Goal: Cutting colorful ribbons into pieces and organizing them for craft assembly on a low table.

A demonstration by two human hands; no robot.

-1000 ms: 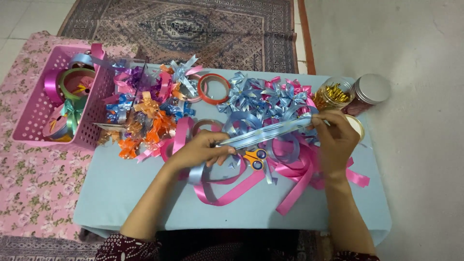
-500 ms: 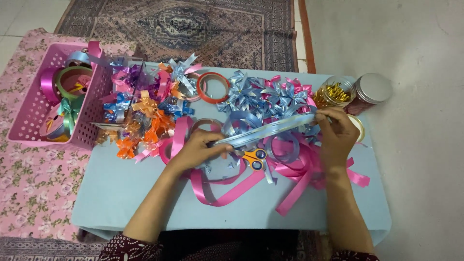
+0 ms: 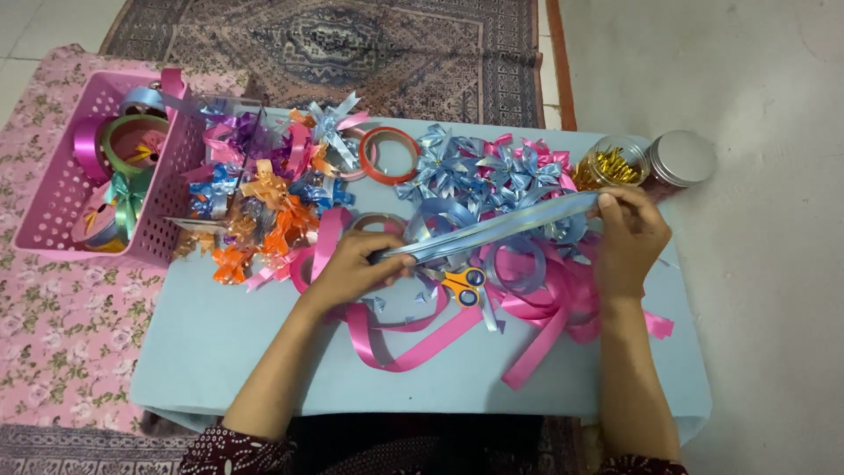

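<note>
Blue ribbon (image 3: 492,230) — a glossy, flat strip — is being stretched taut across mid-frame, apparently so it lies straight. One end is being pinched by the left hand (image 3: 356,268), the other by the right hand (image 3: 626,233) at right. Orange-handled scissors (image 3: 464,283) are being left beneath — among curling pink ribbon (image 3: 422,345).

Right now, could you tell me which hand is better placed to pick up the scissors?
Left, probably: the left hand pinches the blue ribbon strip right beside the scissors, while the right hand holds its far end.
</note>
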